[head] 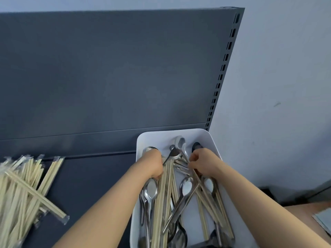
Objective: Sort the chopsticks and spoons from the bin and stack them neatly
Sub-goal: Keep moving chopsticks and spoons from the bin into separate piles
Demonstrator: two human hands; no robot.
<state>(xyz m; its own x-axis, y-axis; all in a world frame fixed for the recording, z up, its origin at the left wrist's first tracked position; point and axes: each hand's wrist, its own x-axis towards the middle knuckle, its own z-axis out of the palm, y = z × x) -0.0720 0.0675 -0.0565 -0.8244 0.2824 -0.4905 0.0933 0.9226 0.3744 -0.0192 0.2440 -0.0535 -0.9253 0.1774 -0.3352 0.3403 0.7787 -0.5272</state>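
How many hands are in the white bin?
2. The left hand grips chopsticks near the bin's left wall. The right hand pinches chopsticks near its right wall. No other hands show.

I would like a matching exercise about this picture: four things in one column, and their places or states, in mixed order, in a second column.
Column 1
1. left hand
2. right hand
3. wrapped chopsticks
4. bin

Column 2
A. white, holds spoons and chopsticks mixed
B. piled on the dark shelf, outside the bin
C. pinches chopsticks at the bin's right side
D. grips chopsticks at the bin's left side

Pairs: 1-D, 2-C, 3-B, 4-A
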